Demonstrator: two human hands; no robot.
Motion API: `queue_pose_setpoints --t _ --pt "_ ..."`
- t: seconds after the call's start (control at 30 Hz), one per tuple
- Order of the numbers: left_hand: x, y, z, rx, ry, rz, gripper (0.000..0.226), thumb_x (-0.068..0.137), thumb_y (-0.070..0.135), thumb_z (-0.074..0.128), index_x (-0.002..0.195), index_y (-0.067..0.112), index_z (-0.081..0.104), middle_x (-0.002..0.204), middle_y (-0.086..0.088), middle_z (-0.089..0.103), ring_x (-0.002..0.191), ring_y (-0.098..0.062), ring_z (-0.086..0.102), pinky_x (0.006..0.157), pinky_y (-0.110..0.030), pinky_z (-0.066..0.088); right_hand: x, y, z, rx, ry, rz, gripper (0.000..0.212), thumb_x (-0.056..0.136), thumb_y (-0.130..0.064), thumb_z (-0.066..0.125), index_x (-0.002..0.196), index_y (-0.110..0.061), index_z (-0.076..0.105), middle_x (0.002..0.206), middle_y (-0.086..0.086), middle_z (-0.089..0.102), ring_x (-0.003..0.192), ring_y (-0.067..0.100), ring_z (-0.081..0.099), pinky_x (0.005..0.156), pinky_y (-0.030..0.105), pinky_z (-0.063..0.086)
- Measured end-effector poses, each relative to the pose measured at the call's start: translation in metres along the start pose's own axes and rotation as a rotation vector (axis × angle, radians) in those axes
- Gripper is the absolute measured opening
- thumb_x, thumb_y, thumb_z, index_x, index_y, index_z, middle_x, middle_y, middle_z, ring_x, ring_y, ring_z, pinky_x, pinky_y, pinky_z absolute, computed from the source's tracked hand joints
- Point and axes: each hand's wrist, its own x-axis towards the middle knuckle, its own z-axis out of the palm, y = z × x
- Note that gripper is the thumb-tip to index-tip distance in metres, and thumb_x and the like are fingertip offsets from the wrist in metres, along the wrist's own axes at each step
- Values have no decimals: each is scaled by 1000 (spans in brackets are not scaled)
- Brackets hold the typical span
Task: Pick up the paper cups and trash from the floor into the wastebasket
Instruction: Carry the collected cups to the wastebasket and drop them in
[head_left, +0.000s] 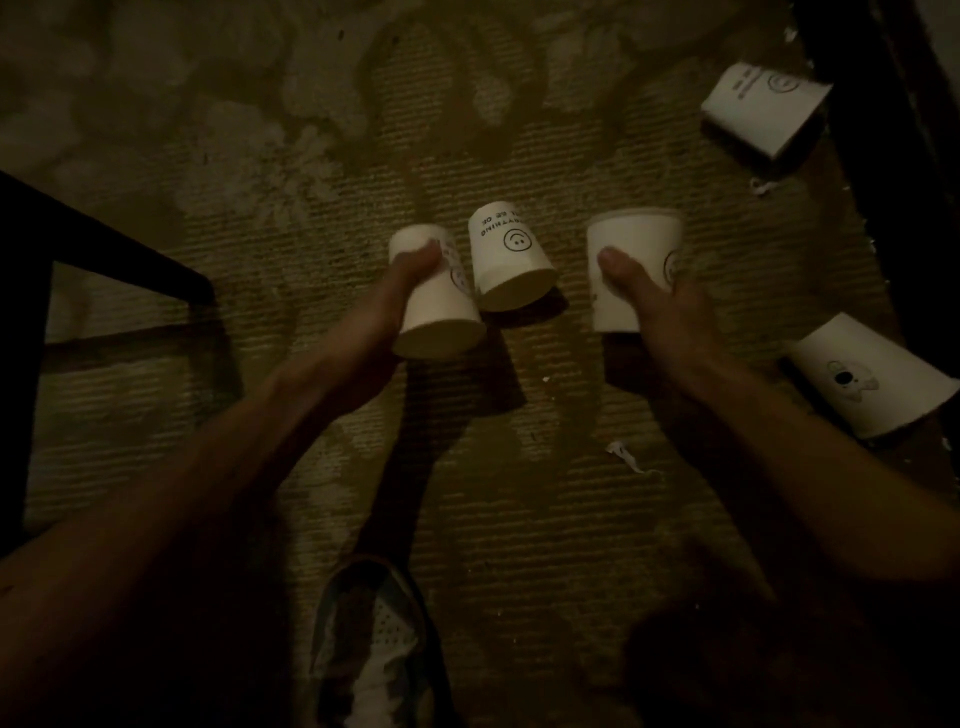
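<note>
Paper cups (441, 312) gripped, L fingers (415, 260) (R fingers (621, 267))

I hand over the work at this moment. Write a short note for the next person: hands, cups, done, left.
The left hand grips the first cup; the right hand grips the second cup.
The middle cup lies on the carpet between them; far cup and near cup lie at the right, paper scrap by the right forearm.
Done: nothing visibly binned; wastebasket not in view.
Left: bin the two held cups, then the other three and the scraps.
</note>
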Motion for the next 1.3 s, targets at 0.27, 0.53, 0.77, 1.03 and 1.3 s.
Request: queue_pose_setpoints --t 0.27,0.53,0.77,1.03,1.3 --pt "36 26 11 -118 -34 -51 34 100 47 45 106 15 54 85 -7 77 80 -17 75 62 -29 59 31 -37 37 119 -317 120 47 87 -55 62 114 -16 62 88 2 74 77 17 71 60 31 53" --pt "38 20 21 -31 -121 -135 44 98 46 51 125 12 57 106 -10 75 99 -23 73 74 -32 59 17 -30 42 122 -334 191 40 89 -51 61 117 -24 64 103 1 76 91 18 73 70 33 59" --pt "-59 98 85 200 -210 -269 39 93 47 61 121 21 55 101 -4 76 96 -20 74 72 -30 59 -111 -98 -1 269 -149 328 69 81 -44 75 137 -14 50 115 12 71 100 29 71 89 48 57" --pt "-297 304 179 311 -196 -227 46 88 48 67 121 17 58 108 -8 74 93 -22 74 83 -39 60 -350 -316 -58 227 -62 232 76 83 -47 73 143 -14 42 128 12 62 108 28 66 87 45 58" --pt "-553 568 234 636 -109 131 51 84 53 68 122 21 54 110 -4 67 93 -20 72 77 -36 61 -586 -552 -76 169 -68 -131 100 61 -83 60 135 -17 50 115 9 70 102 25 69 89 49 57"
